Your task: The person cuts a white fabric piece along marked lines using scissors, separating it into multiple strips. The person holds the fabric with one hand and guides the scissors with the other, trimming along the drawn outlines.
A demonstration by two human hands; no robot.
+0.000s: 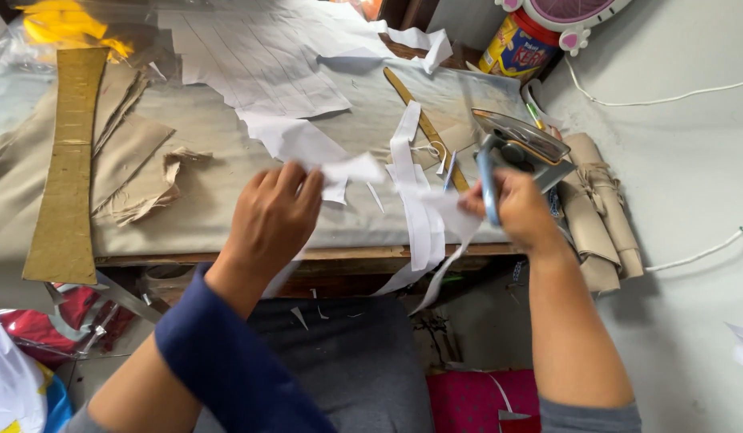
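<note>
Head view, looking down over a fabric-covered worktable (227,216). Left hand (271,216) raised above the table's front edge, fingers pinched shut on a scrap of white fabric (351,170) that trails toward the middle. Right hand (520,210) close to the table's right corner, curled around more of the white strips (419,216); exact hold partly hidden behind the blue handle of an iron (516,148), so hard to tell whether fingers close on the strips alone or on the handle as well. Iron tipped up on its heel, soleplate facing upward, just beside the right hand. White strips hanging over the table's front edge between the two hands, ends dangling below the wooden rim.

Farther back on the table: large white cut pieces (259,64), a long wooden ruler (423,120) lying diagonally, tan fabric pieces (139,172) at the left. Long strip of brown cardboard pattern (67,168) running down the left side. Rolled beige cloth (600,212) wedged against the wall at the right. Yellow and red canister (516,44) at the far right corner.
</note>
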